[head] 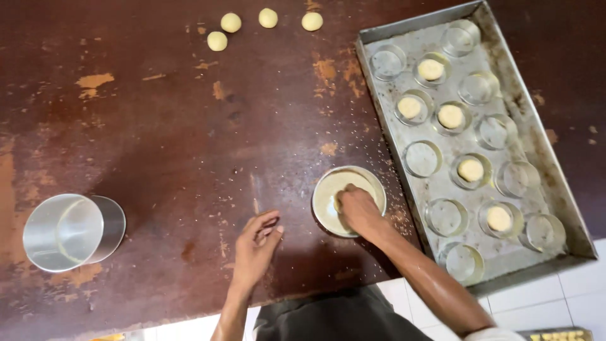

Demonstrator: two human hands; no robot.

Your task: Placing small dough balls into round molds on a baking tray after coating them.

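My right hand [357, 211] reaches into a round steel bowl [375, 183] of pale seeds or flour, its fingers closed over something I cannot make out. Resting on the worn brown table [164, 139] just left of the bowl, my left hand [255, 245] has its fingers loosely curled and holds nothing. To the right lies a grey metal baking tray [442, 148] with several small round moulds; some hold pale dough balls [471, 169], others are bare.
Several loose dough balls [230, 23] lie at the table's far edge. A steel cup [71, 231] lies on its side at the near left. White tiles [543, 303] show past the table's near right edge, under the tray's corner.
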